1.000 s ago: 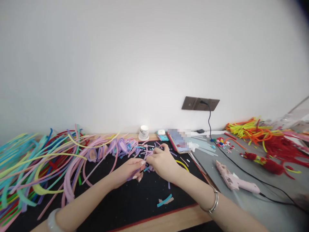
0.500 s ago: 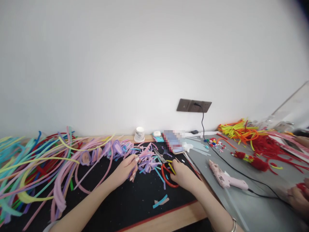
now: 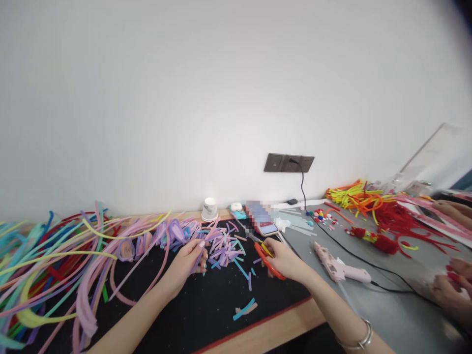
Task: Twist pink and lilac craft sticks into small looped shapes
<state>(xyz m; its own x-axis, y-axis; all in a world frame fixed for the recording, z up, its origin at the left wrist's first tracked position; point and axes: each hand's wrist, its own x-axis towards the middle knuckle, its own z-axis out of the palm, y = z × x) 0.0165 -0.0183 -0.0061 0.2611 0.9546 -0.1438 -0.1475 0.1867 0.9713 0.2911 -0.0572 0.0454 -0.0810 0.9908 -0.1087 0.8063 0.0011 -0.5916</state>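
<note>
Head view: left hand [image 3: 187,260] pinched a purple fuzzy strip [image 3: 198,260] above the red-edged black mat [image 3: 206,309], right hand [image 3: 279,259] gripped orange-and-yellow-handled metal scissors [image 3: 260,251] pointed wallward (tips away, probably for safety), with short pastel fuzzy cuttings [image 3: 225,250] heaped between, seemingly for easy reach.

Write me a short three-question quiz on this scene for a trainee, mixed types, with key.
1. Which tool does the right hand hold?
2. True or false: the pink glue gun lies on the black mat.
3. Fill in the colour: the left hand holds a ___ strip.

Key:
1. Scissors.
2. False; the pink glue gun lies on the grey surface.
3. Purple.
</note>
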